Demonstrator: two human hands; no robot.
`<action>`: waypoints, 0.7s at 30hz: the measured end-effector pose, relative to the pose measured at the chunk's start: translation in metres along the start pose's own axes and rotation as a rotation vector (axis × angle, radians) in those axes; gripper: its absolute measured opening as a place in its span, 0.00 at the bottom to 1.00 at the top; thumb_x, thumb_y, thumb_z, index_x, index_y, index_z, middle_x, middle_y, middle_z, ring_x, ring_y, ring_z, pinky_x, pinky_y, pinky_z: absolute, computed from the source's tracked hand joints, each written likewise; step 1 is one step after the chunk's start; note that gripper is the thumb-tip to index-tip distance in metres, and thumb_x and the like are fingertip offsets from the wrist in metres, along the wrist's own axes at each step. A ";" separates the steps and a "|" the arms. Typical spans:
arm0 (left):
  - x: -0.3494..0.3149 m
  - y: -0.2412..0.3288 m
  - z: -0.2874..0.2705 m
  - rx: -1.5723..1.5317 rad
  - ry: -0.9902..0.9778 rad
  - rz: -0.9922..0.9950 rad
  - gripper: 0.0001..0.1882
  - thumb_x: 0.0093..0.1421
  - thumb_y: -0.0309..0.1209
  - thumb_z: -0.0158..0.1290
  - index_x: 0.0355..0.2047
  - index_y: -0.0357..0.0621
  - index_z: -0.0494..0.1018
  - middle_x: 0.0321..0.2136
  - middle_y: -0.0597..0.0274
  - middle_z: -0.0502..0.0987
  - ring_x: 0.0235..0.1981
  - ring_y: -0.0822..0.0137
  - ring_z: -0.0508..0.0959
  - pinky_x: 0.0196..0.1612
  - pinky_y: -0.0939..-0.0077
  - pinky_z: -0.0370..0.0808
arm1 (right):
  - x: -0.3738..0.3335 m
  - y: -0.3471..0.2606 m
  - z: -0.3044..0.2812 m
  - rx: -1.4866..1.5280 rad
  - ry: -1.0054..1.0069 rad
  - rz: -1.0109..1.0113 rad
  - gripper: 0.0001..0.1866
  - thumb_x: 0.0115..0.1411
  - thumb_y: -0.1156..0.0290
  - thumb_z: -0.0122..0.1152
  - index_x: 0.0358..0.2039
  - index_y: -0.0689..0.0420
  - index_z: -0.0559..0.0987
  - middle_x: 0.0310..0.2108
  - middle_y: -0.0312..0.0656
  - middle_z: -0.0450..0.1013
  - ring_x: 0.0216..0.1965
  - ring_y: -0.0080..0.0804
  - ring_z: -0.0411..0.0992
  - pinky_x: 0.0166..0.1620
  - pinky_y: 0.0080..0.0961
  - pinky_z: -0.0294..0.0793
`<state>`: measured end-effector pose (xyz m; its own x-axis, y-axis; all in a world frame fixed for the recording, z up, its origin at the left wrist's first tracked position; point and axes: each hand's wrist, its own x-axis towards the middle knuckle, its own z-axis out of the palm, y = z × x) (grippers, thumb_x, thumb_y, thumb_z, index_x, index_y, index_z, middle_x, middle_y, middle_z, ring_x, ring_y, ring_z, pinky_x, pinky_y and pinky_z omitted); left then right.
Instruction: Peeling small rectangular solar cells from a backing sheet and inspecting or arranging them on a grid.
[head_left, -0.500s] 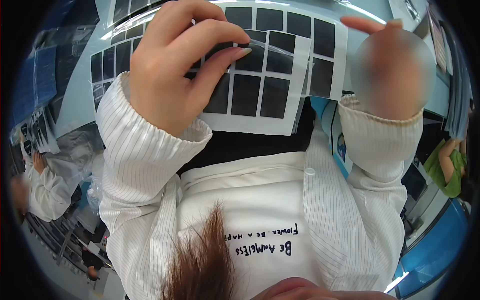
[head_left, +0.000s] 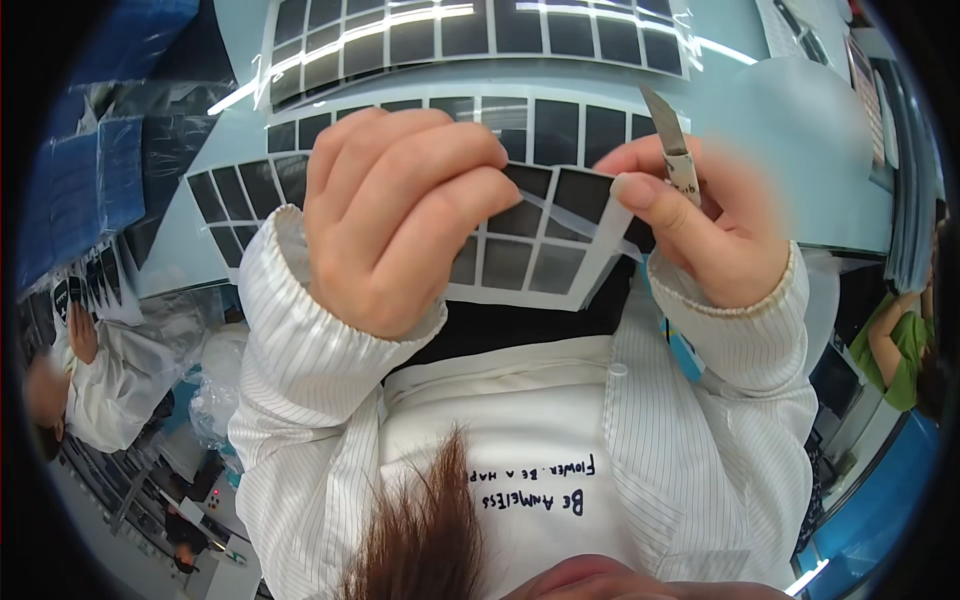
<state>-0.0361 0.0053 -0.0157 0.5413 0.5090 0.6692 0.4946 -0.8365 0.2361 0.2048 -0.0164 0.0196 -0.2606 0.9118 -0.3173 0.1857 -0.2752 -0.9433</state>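
A white sheet with a grid of dark squares [head_left: 503, 262] is held up over my lap, at the near side of the table. My left hand [head_left: 400, 220] is closed in a pinch at its top edge, on one end of a narrow clear film strip [head_left: 562, 217] that slants across the sheet. My right hand [head_left: 725, 225] grips the sheet's upper right corner between thumb and fingers. A knife blade [head_left: 662, 120] with a wrapped base also sticks up from between the right fingers, its tip pointing away from me.
More dark-square sheets [head_left: 465, 38] lie across the pale glossy table [head_left: 815, 150], some just behind my hands. Dark flat pieces [head_left: 908, 190] are stacked at the right edge. Co-workers are at the far left, one in a white sleeve [head_left: 115, 380], and at the right, one in green [head_left: 890, 345].
My right hand has come in from the right to the sheet's corner, and the blade now shows in it. My left hand and the sheet sit lower in view, the sheet more tilted.
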 end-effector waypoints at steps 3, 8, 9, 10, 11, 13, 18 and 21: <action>-0.003 -0.007 -0.007 -0.011 0.008 0.055 0.15 0.38 0.26 0.56 0.31 0.41 0.74 0.36 0.58 0.79 0.35 0.62 0.77 0.39 0.69 0.71 | 0.003 -0.009 0.007 0.190 -0.040 0.161 0.07 0.60 0.71 0.61 0.33 0.63 0.79 0.20 0.26 0.68 0.20 0.10 0.60 0.24 0.11 0.55; 0.012 0.005 -0.016 -0.079 -0.106 -0.013 0.14 0.50 0.18 0.53 0.37 0.42 0.66 0.40 0.49 0.78 0.36 0.55 0.78 0.41 0.67 0.70 | -0.006 -0.016 0.006 0.235 -0.006 0.157 0.07 0.60 0.71 0.61 0.34 0.63 0.78 0.19 0.25 0.66 0.17 0.08 0.57 0.21 0.11 0.51; 0.013 0.006 -0.016 -0.117 -0.105 -0.006 0.15 0.50 0.19 0.53 0.38 0.42 0.65 0.40 0.49 0.78 0.36 0.56 0.78 0.41 0.67 0.70 | -0.008 -0.016 0.006 0.244 0.009 0.135 0.06 0.60 0.74 0.59 0.33 0.64 0.77 0.20 0.29 0.67 0.14 0.09 0.55 0.18 0.12 0.49; 0.014 0.007 -0.016 -0.156 -0.104 0.000 0.15 0.50 0.21 0.54 0.38 0.43 0.64 0.40 0.49 0.78 0.35 0.56 0.78 0.41 0.66 0.70 | -0.009 -0.017 0.006 0.253 0.024 0.114 0.05 0.59 0.76 0.58 0.33 0.65 0.76 0.20 0.33 0.68 0.11 0.10 0.54 0.15 0.13 0.46; 0.016 0.007 -0.017 -0.152 -0.122 0.003 0.16 0.50 0.23 0.54 0.38 0.43 0.63 0.40 0.49 0.79 0.36 0.56 0.78 0.40 0.66 0.70 | -0.010 -0.017 0.006 0.264 0.037 0.113 0.05 0.58 0.76 0.59 0.33 0.66 0.76 0.24 0.35 0.70 0.11 0.11 0.54 0.15 0.13 0.47; 0.018 0.004 -0.015 -0.193 -0.129 0.016 0.15 0.50 0.23 0.53 0.38 0.43 0.63 0.41 0.49 0.79 0.36 0.56 0.78 0.41 0.66 0.70 | -0.010 -0.016 0.004 0.262 0.040 0.109 0.06 0.58 0.76 0.59 0.33 0.66 0.76 0.24 0.36 0.70 0.11 0.11 0.54 0.15 0.13 0.47; 0.023 -0.004 -0.018 -0.277 -0.211 0.035 0.14 0.51 0.23 0.52 0.38 0.44 0.64 0.42 0.49 0.79 0.37 0.56 0.77 0.42 0.64 0.69 | -0.010 -0.017 0.002 0.229 0.057 0.126 0.06 0.58 0.76 0.59 0.33 0.66 0.76 0.26 0.37 0.71 0.11 0.11 0.54 0.15 0.14 0.47; 0.022 -0.008 -0.019 -0.312 -0.239 0.048 0.14 0.51 0.21 0.52 0.38 0.44 0.64 0.42 0.49 0.79 0.37 0.56 0.78 0.42 0.64 0.68 | -0.009 -0.016 0.003 0.242 0.047 0.121 0.07 0.58 0.76 0.59 0.34 0.66 0.76 0.26 0.37 0.71 0.11 0.11 0.54 0.15 0.13 0.47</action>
<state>-0.0411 0.0188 0.0107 0.7197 0.4704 0.5107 0.2547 -0.8631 0.4361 0.2016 -0.0213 0.0371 -0.2046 0.8796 -0.4295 -0.0209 -0.4427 -0.8964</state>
